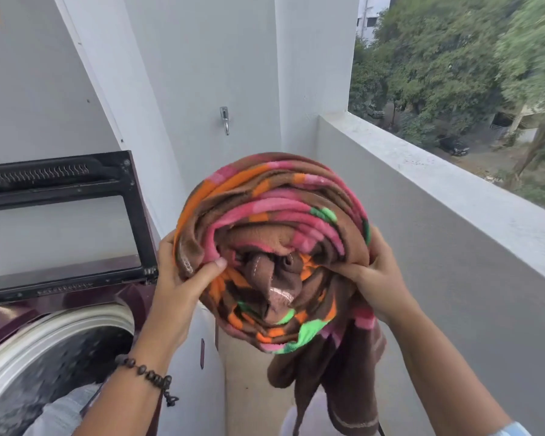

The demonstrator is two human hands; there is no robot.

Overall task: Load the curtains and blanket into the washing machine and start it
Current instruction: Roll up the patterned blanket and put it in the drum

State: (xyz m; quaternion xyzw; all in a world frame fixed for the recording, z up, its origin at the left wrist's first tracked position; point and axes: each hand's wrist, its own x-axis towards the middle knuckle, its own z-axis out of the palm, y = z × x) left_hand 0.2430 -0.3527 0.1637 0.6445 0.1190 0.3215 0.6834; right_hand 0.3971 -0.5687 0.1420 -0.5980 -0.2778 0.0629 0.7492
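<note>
Balcony parapet (453, 196), right of the right grip: smooth plastered concrete, flat-topped with a square edge, running away from the viewer. Between it and the machine lies a narrow strip of pale floor (252, 388), the only open passage below the grips.

Washing machine (85, 297), left of and below the left grip: top-loading, glossy maroon casing. Its lid (60, 196) stands raised, a black-framed rectangular panel with a clear pane and a ribbed strip along the top. The circular tub mouth (54, 338) has a white plastic rim and a dark perforated metal wall. Pale grey cloth (60, 410) lies inside it, below the left forearm; whether this is a curtain cannot be told.

Blanket (271, 247), between the two grips and held up in the air, just right of the machine and not in the tub: thick fleece in brown, orange, pink and bright green, wound into a round roll with its layered edges facing the camera. A loose brown tail hangs from its underside toward the floor.

Left hand (183, 278): grip closed on the roll's left edge, thumb pressed across the folds, fingers behind. A dark beaded bracelet (145, 372) circles the wrist.

Right hand (381, 278): grip closed on the roll's right edge, fingers curled into the fleece.

Metal hook (224, 120): small, fixed to the white wall beyond the roll.
</note>
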